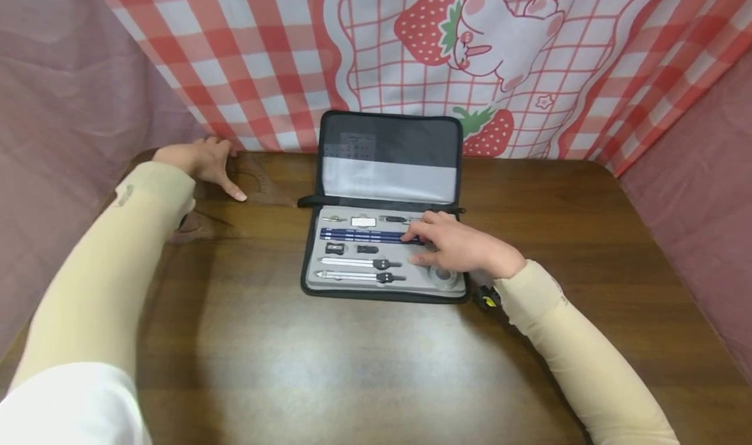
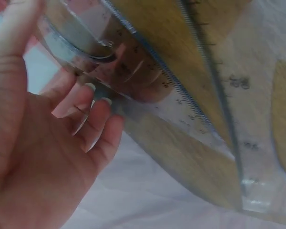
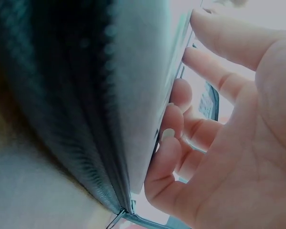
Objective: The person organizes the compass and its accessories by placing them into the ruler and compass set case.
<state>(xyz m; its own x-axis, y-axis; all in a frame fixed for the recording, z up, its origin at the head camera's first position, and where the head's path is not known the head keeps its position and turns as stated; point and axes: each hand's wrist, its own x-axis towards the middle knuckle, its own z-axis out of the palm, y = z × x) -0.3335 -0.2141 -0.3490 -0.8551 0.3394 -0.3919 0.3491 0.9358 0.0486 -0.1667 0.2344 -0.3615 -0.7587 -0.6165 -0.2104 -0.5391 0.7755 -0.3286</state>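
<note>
My left hand (image 1: 202, 161) is at the table's far left edge, thumb spread from the fingers. Its fingertips lie by the edge of a clear set square (image 2: 157, 78); whether they touch it I cannot tell. A second clear ruler (image 2: 238, 119) lies beside it. My right hand (image 1: 449, 239) rests over the right side of an open zip case (image 1: 390, 158), fingers bent loosely at the ends of the dark blue pencils (image 1: 364, 236). It partly covers a round clear item (image 1: 442, 277). Two compasses (image 1: 349, 262) lie in the grey tray (image 1: 411, 287).
Also in the tray are a white eraser (image 1: 363, 222), a black sharpener (image 1: 335, 248) and a small black piece (image 1: 367, 249). The brown wooden table (image 1: 329, 367) meets a red checked cloth (image 1: 270, 73) behind the case. Pink cloth (image 1: 699, 112) hangs at both sides.
</note>
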